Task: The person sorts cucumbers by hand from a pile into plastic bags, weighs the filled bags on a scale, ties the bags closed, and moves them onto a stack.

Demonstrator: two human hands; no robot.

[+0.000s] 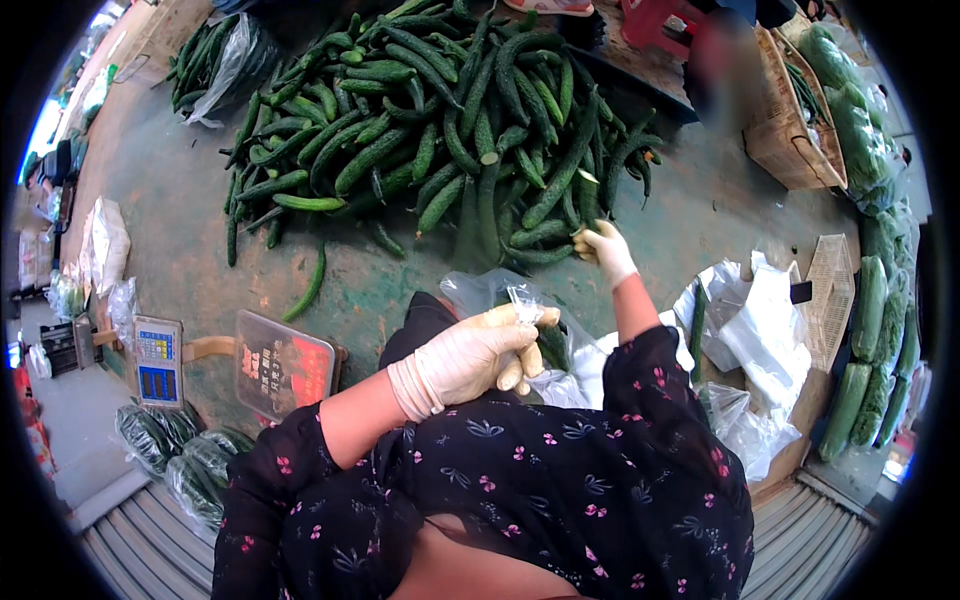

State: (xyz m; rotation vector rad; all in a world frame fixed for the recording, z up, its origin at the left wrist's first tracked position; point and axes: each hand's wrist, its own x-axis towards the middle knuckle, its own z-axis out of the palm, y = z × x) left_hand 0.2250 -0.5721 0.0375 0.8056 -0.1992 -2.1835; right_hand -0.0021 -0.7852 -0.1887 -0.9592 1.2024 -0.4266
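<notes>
My left hand, in a white glove, is closed on the gathered plastic of a clear bag in front of my body. Something green shows through the bag beside the fingers. My right hand, also gloved, reaches forward to the near right edge of a big heap of dark green cucumbers. Its fingers are curled around a cucumber whose pale tip points away from me; part of the grip is hidden. A single curved cucumber lies apart from the heap, to the left.
Left stand a scale platform and its display, near bagged cucumbers. A sheaf of plastic bags lies right, beside a flat basket. A crate and stacked wrapped cucumbers line the right side.
</notes>
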